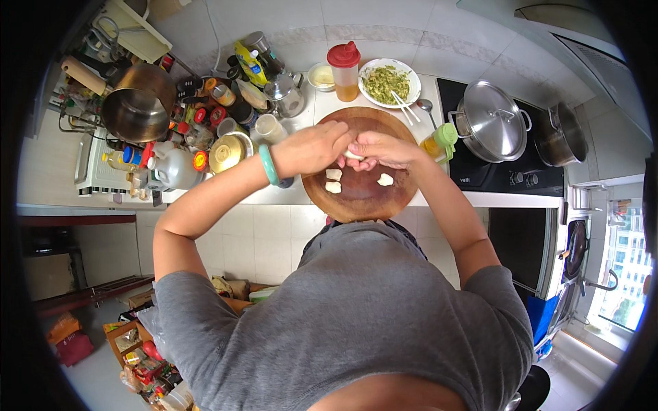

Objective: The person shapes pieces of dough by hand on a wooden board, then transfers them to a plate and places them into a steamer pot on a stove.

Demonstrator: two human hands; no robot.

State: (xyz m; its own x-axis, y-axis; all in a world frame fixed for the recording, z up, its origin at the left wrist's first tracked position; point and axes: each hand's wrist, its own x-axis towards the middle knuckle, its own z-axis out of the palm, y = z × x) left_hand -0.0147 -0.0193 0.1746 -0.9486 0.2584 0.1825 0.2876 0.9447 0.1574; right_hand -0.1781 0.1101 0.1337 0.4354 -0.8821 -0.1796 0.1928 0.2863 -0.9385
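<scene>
Over a round wooden board (360, 200), both my hands meet around a small white piece of dough (352, 155). The fingers of my right hand (383, 149) curl under it, with the thumb on top. My left hand (313, 146), a jade-green bangle on its wrist, bends over the same piece from the left and covers part of it. On the board below lie two pale dough pieces (333, 181) close together, and a single dough piece (385, 179) sits apart to the right.
Behind the board stand a bowl of chopped green filling (385, 85) with chopsticks (403, 105), a red-lidded jug (344, 72) and a small bowl (321, 77). A green-topped oil bottle (438, 141) is near my right wrist. Lidded pot (493, 120) on the hob; crowded jars (221, 123) at left.
</scene>
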